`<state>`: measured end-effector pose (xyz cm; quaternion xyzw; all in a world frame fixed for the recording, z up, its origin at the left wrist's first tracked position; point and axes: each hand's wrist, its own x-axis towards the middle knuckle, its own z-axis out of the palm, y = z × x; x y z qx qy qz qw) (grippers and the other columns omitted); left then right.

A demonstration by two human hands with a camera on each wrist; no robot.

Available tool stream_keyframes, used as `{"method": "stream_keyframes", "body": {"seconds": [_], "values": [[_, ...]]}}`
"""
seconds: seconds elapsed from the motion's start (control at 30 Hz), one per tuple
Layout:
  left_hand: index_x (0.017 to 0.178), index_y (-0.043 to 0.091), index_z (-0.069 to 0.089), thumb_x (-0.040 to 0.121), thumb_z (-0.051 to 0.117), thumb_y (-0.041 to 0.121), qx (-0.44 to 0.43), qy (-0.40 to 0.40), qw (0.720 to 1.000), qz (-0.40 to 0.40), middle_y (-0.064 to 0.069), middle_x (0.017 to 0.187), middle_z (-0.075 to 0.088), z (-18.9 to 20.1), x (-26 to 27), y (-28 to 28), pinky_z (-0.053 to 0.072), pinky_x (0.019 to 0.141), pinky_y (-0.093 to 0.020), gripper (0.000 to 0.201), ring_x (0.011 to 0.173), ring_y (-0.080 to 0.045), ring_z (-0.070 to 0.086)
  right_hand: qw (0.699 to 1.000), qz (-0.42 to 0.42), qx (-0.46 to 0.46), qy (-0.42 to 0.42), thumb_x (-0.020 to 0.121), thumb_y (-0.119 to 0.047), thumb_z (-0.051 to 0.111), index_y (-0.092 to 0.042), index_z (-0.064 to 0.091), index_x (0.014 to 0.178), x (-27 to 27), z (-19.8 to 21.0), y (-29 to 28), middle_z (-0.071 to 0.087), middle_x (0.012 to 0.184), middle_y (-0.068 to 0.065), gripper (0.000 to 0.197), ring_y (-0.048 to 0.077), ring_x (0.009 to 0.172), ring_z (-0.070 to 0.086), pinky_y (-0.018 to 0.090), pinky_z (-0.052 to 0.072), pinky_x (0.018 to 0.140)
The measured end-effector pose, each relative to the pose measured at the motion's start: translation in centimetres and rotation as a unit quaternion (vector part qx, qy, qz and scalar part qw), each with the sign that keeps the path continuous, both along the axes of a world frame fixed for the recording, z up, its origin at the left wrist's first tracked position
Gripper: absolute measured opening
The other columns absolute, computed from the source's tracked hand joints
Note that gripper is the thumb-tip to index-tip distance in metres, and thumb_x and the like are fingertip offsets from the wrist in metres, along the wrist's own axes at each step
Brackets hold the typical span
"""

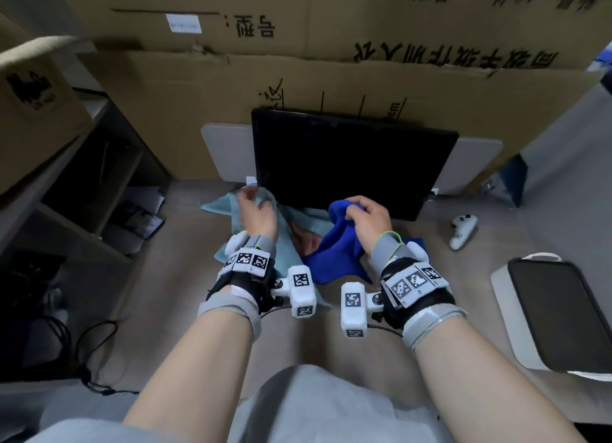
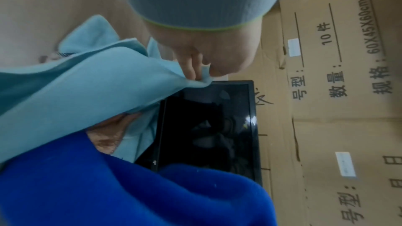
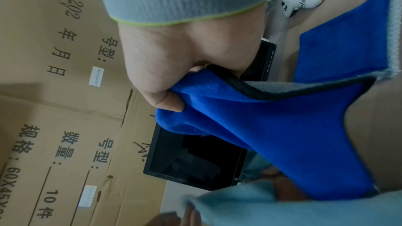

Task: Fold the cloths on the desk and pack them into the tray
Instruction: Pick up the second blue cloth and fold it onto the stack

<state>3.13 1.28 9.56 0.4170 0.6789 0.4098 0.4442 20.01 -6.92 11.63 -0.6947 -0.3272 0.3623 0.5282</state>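
My left hand [image 1: 256, 212] pinches a corner of the light blue cloth [image 1: 284, 234], and my right hand [image 1: 367, 219] grips the royal blue cloth [image 1: 334, 250], both lifted over the beige desk [image 1: 185, 270]. A dark tray [image 1: 563, 313] sits on the right. Beyond, a black monitor [image 1: 351, 159] leans against cardboard boxes [image 1: 198, 88].

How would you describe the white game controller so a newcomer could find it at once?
Start at the black monitor leaning against the cardboard boxes. Look to the desk surface just off its lower right corner, past the right hand gripping the dark blue cloth. The white controller lies there alone, the only hard, white, buttoned object beside the soft cloths.
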Motion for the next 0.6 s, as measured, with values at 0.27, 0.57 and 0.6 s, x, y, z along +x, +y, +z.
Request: {"method": "stream_keyframes", "body": {"seconds": [0.27,0.57,0.6], "values": [[0.084,0.016,0.065,0.066,0.053,0.0,-0.064,-0.11,0.924,-0.362,0.004,0.075,0.063,0.8,3.5,-2.0,0.043,0.062,-0.019,0.026,0.069,-0.008,0.054,0.998,0.021,-0.024,-0.057,0.077,0.012,0.05,-0.025,0.061,0.068,-0.6,0.5,0.6,0.059,0.072,0.002,0.039,0.017,0.073,0.05,0.026,0.041,0.065],[0.071,0.026,0.054,0.057,0.07,0.047,-0.023,0.119,0.928,-0.352,0.01,0.062,0.057,-2.0,3.9,-3.3,0.047,0.066,-0.033,0.03,0.065,-0.018,0.055,0.976,-0.124,-0.133,-0.117,0.079,0.001,0.052,-0.025,0.062,0.071,3.4,-1.4,-3.0,0.062,0.073,-0.006,0.028,0.02,0.068,0.055,0.026,0.044,0.06],[0.071,0.027,0.052,0.06,0.07,0.047,-0.019,0.159,0.927,-0.34,0.01,0.064,0.058,-1.9,4.1,-3.6,0.045,0.066,-0.032,0.029,0.068,-0.02,0.056,0.968,-0.157,-0.148,-0.125,0.079,0.001,0.051,-0.023,0.06,0.074,4.0,-1.4,-3.4,0.061,0.074,-0.006,0.026,0.021,0.068,0.055,0.026,0.043,0.06]]}}
